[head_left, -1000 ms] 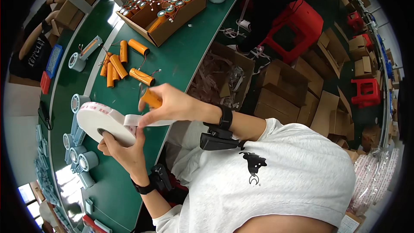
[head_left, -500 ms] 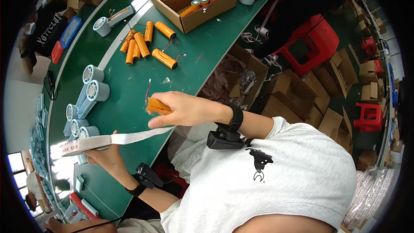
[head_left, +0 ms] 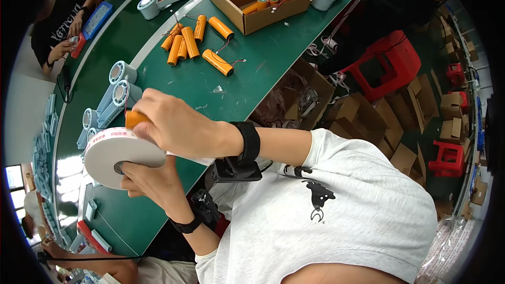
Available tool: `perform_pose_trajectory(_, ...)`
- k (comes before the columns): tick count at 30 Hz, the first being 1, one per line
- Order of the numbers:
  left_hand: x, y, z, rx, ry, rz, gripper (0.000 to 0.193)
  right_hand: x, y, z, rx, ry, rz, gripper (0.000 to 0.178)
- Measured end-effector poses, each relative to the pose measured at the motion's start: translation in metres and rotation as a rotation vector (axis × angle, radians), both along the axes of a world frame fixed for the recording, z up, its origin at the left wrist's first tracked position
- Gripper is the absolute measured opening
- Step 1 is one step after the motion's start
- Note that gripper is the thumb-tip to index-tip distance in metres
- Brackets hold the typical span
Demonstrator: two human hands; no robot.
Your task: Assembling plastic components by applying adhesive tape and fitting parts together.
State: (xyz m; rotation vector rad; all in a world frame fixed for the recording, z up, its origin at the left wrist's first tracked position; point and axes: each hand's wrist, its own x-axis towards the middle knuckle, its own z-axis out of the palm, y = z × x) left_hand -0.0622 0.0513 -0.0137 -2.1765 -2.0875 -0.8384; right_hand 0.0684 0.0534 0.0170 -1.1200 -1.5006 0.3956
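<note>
My left hand (head_left: 158,184) grips a wide white roll of tape (head_left: 105,160) by its core, with the roll's flat side toward me and red print on its rim. My right hand (head_left: 173,121) is closed around an orange battery pack (head_left: 134,119), held at the roll's upper edge. Whether the pack touches the tape I cannot tell, and most of it is hidden by my fingers. A white strip (head_left: 195,159) shows beneath my right wrist. Farther off on the green table (head_left: 247,81) lie several orange battery packs (head_left: 190,42) with thin wires.
A cardboard box (head_left: 244,21) full of wired battery packs stands at the far side. Light-blue fan housings (head_left: 125,93) line the left of the table. A person (head_left: 60,29) works across from me. Red stools (head_left: 381,68) and open cartons (head_left: 352,115) stand on the right.
My right hand has moved left with the battery pack, up to the tape roll. My left hand has turned the roll so its flat side faces me.
</note>
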Motion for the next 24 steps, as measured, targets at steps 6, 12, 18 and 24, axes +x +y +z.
perform_pose_trajectory(6, 0.0, -0.001, 0.005, -0.057, 0.111, 0.045, 0.066, -0.005, 0.025, -0.01, -0.234, 0.769, 0.173, 0.018)
perform_pose_trajectory(12, -0.004, -0.023, 0.0, -0.12, 0.214, -0.008, 0.067, -0.022, 0.06, -0.029, -0.31, 1.19, 0.226, 0.019)
perform_pose_trajectory(18, -0.102, -0.039, -0.019, -0.243, 0.26, -0.152, 0.065, -0.012, 0.105, 0.013, -0.188, 0.724, 0.386, 0.026)
perform_pose_trajectory(24, -0.115, 0.004, 0.063, -0.357, -0.018, -0.115, 0.038, -0.07, 0.167, -0.046, -0.328, -0.306, 0.449, 0.041)
